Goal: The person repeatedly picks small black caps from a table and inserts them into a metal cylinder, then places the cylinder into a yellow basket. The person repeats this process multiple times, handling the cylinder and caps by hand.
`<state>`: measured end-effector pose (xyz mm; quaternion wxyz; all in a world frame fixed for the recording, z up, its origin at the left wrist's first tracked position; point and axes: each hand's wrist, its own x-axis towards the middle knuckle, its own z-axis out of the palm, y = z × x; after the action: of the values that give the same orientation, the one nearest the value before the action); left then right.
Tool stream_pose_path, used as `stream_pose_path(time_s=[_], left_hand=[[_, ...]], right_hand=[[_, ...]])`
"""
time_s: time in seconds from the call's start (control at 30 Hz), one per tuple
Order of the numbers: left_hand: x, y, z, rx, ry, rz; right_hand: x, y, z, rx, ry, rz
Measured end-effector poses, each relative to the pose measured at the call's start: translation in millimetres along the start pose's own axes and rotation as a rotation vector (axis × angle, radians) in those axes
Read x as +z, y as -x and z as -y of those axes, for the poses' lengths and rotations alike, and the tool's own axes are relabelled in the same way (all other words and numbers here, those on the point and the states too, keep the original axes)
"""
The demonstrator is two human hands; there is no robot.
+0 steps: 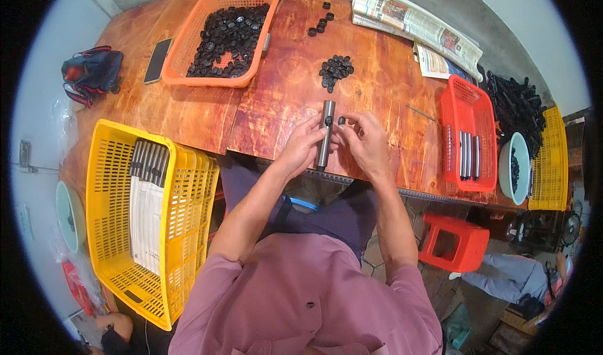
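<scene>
Head view looks down on one reddish-brown wooden table [282, 97], with one large yellow slotted plastic crate [144, 223] standing off its left edge, holding several grey metal tubes [147, 158] and a white sheet. One orange plastic basket [188, 41] at the far side is heaped with small black caps, too many to count. One red plastic basket [468, 135] on the right holds three grey tubes, with a second yellow crate [553, 160] beyond it. One folded newspaper [414, 22] lies at the far right, one black phone [157, 60] just beside the orange basket. A loose pile of black caps [336, 71] sits mid-table. The left hand [301, 146] is clamped around one grey metal tube [325, 135], held above the table's near edge. The right hand [367, 143] pinches one small black cap [342, 121] between its fingertips, just beside the tube's upper part.
</scene>
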<state>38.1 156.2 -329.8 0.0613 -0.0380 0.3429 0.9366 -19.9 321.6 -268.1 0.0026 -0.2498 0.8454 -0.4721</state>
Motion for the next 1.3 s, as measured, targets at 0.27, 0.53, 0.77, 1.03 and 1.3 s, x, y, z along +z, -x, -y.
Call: stream_pose_path(time_s=[0.27,0.53,0.77,1.03,1.3], left_hand=[[2,3,2,0.04,0.019,0.017],[3,9,4,0.028,-0.003,-0.1],[29,30,-4,-0.155,-0.078,-0.135],[25,32,-2,-0.324,-0.041,-0.151],[24,35,11,-0.21,-0.063,-0.106]], right_hand=[[18,0,-6,-0.315,0.172,-0.07],[25,14,-2,-0.411,0.181,-0.133],[12,9,-10,0.228,-0.468,0.008],[12,5,-13,0.411,-0.615,0.205],[10,8,-16,0.407,-0.666,0.249]])
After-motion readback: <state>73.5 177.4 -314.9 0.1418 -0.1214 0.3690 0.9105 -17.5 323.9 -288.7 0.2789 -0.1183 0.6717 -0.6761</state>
